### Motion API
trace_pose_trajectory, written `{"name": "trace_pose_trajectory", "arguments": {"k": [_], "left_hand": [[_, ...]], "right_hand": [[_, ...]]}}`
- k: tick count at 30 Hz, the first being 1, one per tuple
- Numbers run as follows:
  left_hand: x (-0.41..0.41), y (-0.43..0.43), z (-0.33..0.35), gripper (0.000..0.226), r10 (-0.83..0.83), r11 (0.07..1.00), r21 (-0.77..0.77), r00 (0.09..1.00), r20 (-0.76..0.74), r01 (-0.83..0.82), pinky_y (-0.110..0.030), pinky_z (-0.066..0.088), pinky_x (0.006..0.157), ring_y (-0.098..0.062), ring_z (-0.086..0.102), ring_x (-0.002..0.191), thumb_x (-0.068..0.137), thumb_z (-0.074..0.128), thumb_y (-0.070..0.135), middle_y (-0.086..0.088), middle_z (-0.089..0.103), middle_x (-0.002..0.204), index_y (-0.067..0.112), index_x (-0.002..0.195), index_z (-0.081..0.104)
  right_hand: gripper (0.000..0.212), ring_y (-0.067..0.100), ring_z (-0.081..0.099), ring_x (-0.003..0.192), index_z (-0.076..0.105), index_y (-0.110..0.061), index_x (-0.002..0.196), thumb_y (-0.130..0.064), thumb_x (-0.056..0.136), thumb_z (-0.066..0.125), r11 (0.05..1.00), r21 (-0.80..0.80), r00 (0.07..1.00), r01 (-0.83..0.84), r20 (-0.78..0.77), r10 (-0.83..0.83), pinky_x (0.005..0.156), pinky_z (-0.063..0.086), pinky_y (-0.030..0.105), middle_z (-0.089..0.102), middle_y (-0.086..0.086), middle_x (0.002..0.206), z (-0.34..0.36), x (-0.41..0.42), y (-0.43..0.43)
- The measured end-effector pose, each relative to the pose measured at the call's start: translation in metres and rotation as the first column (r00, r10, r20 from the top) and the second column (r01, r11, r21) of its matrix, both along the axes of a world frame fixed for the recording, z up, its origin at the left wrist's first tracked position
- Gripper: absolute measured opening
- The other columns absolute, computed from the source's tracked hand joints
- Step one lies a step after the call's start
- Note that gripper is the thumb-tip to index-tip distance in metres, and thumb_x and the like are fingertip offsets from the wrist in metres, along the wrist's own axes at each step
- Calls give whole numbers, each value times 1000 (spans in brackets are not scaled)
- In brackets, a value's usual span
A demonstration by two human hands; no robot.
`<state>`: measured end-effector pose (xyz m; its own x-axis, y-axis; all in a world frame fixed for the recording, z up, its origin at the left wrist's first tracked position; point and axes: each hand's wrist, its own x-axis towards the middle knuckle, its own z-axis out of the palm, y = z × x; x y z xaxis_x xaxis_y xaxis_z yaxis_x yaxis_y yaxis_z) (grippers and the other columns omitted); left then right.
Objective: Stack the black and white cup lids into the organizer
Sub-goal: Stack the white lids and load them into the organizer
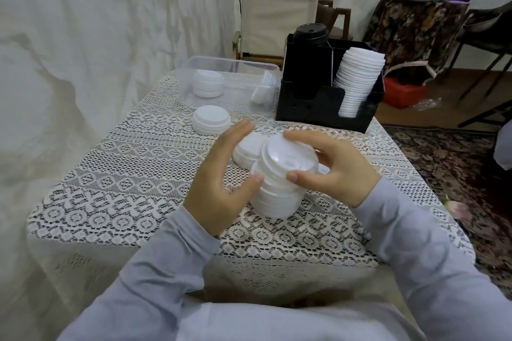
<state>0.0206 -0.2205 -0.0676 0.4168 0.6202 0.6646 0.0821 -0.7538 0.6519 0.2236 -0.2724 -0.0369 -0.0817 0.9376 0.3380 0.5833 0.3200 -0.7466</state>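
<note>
- The right hand (342,171) pinched the top lid (288,153) of a white stack (277,199) on the table (133,174).
- The left hand (219,183) was wide, its thumb touching the stack.
- The organizer (315,109) stood behind, well apart.

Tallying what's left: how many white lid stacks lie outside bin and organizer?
3: held stack between left hand and right hand; low stack behind it; far stack beside the clear bin.

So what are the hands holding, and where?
A stack of white cup lids. The right hand pinches the top lid by its rim, between thumb and fingers; the left hand touches the stack's side with its thumb.
</note>
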Motion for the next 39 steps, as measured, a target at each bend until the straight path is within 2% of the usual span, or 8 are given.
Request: {"name": "trace_pose_trajectory", "arguments": {"k": [4,11,15,20,25,31,37,39], "left_hand": [[7,-4,-3,56,-27,995,89,985,-168,43,-31,32,110,-10,39,132,82,58,35,-1,45,140,19,134,45],[4,0,-8,55,51,994,103,962,-268,-24,-13,30,105,-7,44,123,76,61,46,-4,53,133,16,123,60],[4,0,-8,52,58,993,112,967,-246,-31,-17,35,103,-7,48,118,76,63,47,-4,57,128,13,115,66],[6,1,-8,49,33,992,124,967,-252,-2,-16,36,102,-7,49,116,77,63,47,-5,58,126,16,115,65],[6,1,-8,43,11,990,143,975,-224,21,-26,42,100,-12,52,117,78,64,41,-5,59,125,17,114,64],[7,0,-9,46,11,988,155,975,-223,24,-44,47,98,-20,56,118,77,63,40,-4,59,123,13,115,61],[4,3,-14,50,-55,997,40,966,-253,67,-34,37,106,-12,46,127,76,64,44,4,52,130,19,119,57],[4,2,-15,50,-58,997,33,967,-249,69,-34,36,107,-12,45,128,77,63,43,3,51,131,18,120,56]], "right_hand": [[55,10,50,120,51,-40,116,-52,65,67,998,-13,997,-53,58,54,104,42,32,53,-5,125,-7,-7,1],[57,8,49,124,47,-41,121,-50,68,65,994,-50,995,-99,28,100,107,39,38,53,-8,130,-13,-10,5],[56,9,44,130,46,-40,125,-51,73,63,990,-64,992,-122,4,122,110,35,41,49,-4,138,-20,-6,5],[62,10,42,133,50,-35,126,-64,72,64,988,-85,989,-128,-80,121,111,35,39,46,1,142,-27,2,1],[64,9,36,136,50,-29,127,-62,74,63,985,-92,982,-146,-130,134,112,33,34,43,3,144,-32,4,-2],[72,9,33,138,45,-24,133,-65,76,59,990,-71,987,-126,-114,117,113,31,37,41,1,146,-38,2,-4],[68,3,28,139,41,-36,132,-69,74,57,991,-102,996,-81,-46,77,117,25,39,36,-5,149,-37,0,-9],[63,1,26,140,39,-36,133,-57,78,61,992,-110,998,-55,-21,53,117,23,38,34,-6,150,-34,-2,-11]]}}
